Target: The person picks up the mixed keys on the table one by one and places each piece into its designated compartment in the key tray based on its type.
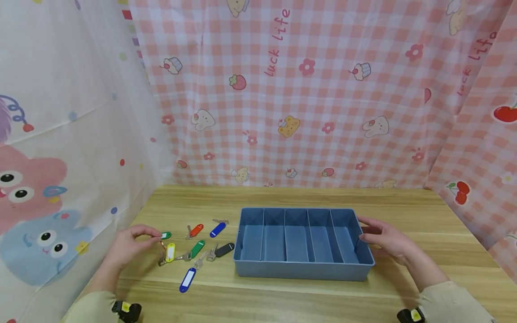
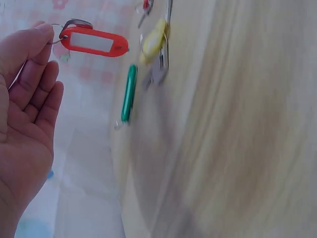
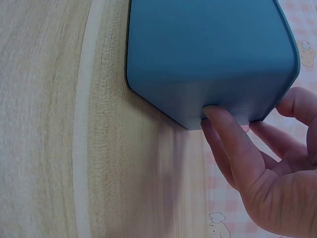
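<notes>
My left hand (image 1: 135, 244) pinches a metal ring between thumb and fingertips at the table's left. From it hangs a red key tag (image 2: 91, 41) with a white label and a key, seen edge-on in the head view. Just beneath are a yellow key tag (image 1: 171, 252) and a small green key tag (image 1: 166, 235). The right hand (image 1: 385, 240) grips the right end wall of a blue-grey tray (image 1: 300, 270), thumb over the rim and other fingers against the outside. Thin dividers split the tray into several compartments, with nothing in them.
Between left hand and tray lie another red tag (image 1: 196, 230), a blue tag (image 1: 218, 230), a green tag (image 1: 197, 249), a black tag (image 1: 224, 250) and a nearer blue tag (image 1: 187, 280), with keys. A checked pink curtain (image 1: 258, 107) hangs behind the wooden table (image 1: 307, 300).
</notes>
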{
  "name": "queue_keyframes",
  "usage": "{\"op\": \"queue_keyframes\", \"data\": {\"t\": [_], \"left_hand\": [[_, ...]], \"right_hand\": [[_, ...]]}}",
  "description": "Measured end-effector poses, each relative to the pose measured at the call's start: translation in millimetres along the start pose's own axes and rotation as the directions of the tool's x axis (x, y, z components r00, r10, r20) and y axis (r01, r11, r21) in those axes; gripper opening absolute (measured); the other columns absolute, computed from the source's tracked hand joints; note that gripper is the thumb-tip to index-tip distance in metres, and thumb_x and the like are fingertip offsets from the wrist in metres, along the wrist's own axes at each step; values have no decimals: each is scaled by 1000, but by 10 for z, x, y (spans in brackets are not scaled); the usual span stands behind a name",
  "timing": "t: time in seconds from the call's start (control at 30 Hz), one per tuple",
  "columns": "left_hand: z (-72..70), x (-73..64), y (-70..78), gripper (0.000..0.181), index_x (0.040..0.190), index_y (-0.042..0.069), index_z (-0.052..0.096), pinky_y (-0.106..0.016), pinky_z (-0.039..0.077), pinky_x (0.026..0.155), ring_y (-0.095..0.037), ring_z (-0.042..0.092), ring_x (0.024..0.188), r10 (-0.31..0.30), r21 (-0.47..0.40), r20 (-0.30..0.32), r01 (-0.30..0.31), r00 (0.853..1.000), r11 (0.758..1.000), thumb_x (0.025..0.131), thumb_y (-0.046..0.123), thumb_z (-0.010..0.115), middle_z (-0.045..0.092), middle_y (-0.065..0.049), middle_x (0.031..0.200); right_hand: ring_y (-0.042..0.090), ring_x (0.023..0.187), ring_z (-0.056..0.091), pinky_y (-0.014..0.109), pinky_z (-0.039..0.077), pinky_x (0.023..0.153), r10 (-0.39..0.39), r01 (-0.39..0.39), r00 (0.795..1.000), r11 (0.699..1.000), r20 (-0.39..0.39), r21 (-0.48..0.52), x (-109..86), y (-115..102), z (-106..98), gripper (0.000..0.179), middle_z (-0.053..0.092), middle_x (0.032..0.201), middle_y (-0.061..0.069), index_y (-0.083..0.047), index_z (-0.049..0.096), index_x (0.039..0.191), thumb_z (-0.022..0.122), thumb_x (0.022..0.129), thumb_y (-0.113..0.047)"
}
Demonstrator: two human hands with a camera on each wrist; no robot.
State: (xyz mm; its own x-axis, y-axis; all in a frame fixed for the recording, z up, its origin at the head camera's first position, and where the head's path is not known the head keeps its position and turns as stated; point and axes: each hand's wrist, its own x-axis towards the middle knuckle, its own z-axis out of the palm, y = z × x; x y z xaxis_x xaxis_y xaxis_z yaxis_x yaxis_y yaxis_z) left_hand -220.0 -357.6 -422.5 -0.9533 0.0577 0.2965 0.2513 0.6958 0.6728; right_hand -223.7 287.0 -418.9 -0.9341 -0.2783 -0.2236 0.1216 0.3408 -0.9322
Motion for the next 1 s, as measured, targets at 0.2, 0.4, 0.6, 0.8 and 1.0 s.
{"op": "queue_keyframes", "data": {"t": [0.2, 0.4, 0.6, 0.8, 1.0], "left_hand": [[107, 71, 178, 8, 91, 9, 76, -52, 42, 94, -2, 58, 93, 8, -24, 23, -8, 1000, 1000, 86, 15, 79, 71, -4, 97], [193, 165, 347, 7, 90, 9, 76, -59, 38, 98, -15, 59, 97, 16, -51, 40, -14, 999, 999, 86, 15, 79, 69, -6, 99], [311, 221, 528, 6, 89, 9, 76, -52, 40, 98, -13, 60, 95, 63, -110, 46, -58, 997, 992, 85, 12, 79, 70, -5, 96], [449, 273, 701, 6, 89, 10, 76, -50, 41, 97, -9, 59, 95, 108, -158, 59, -98, 992, 983, 85, 14, 80, 70, 0, 98], [583, 330, 900, 5, 87, 13, 77, -36, 53, 79, -13, 61, 91, 183, -219, 71, -164, 980, 962, 84, 9, 79, 68, 0, 94]], "right_hand": [[43, 123, 49, 58, 48, 92, 9, -9, 1000, 1000, -15, 2, -4, 2, 10, 70, 27, 146, 42, 7, 18, 153, 59, 99, -10], [44, 124, 47, 59, 47, 93, 6, -6, 1000, 1000, -8, 12, -21, -7, 11, 70, 27, 146, 42, 6, 18, 153, 59, 99, -11], [47, 126, 44, 58, 48, 92, 7, -7, 1000, 1000, -3, 19, -26, -5, 16, 70, 25, 147, 41, 6, 17, 154, 58, 100, -11], [51, 129, 40, 58, 48, 93, -5, 5, 1000, 1000, 4, 26, -25, -5, 25, 69, 20, 150, 41, 7, 17, 153, 56, 100, -10], [51, 130, 40, 59, 47, 93, -10, 10, 1000, 1000, -6, 8, -29, -8, 34, 67, 20, 151, 40, 8, 18, 153, 56, 101, -11]]}}
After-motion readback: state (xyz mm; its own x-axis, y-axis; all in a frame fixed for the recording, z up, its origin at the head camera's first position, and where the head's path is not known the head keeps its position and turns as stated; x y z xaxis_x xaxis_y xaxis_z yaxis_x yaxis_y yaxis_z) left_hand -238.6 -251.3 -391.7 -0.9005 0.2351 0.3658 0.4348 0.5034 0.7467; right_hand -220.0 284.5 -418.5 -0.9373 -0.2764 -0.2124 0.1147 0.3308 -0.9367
